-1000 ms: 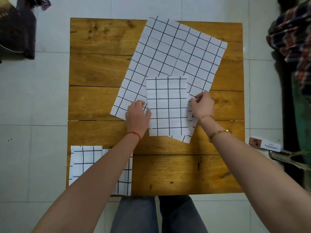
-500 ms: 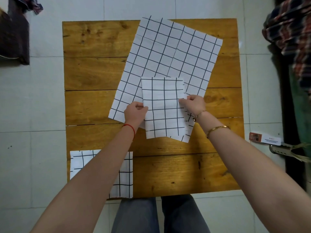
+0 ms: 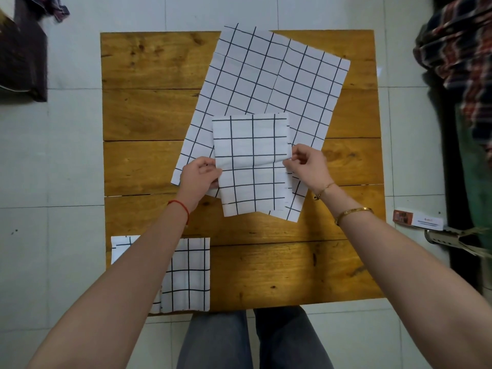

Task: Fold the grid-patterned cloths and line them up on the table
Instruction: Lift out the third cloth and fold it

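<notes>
Left hand (image 3: 200,174) and right hand (image 3: 306,164) pinch folded cloth (image 3: 251,166) edges | risk: layers slip apart, or unfolded cloth (image 3: 266,81) underneath drags across surface (image 3: 149,113)

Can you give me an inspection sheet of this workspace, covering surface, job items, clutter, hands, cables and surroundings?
Surface: wooden plank table, bare wood across the left and near right.
Job's things: folded cloth held at mid-table, overlapping the unfolded cloth lying askew at the far side; finished folded cloth at the near left corner, partly hidden by the left forearm.
Clutter: nothing seen on the table.
Hands: left hand pinches the folded cloth's left edge; right hand pinches its right edge.
Cables: nothing seen.
Surroundings: tiled floor; small box on the floor at right; plaid fabric at far right; dark furniture at far left.
</notes>
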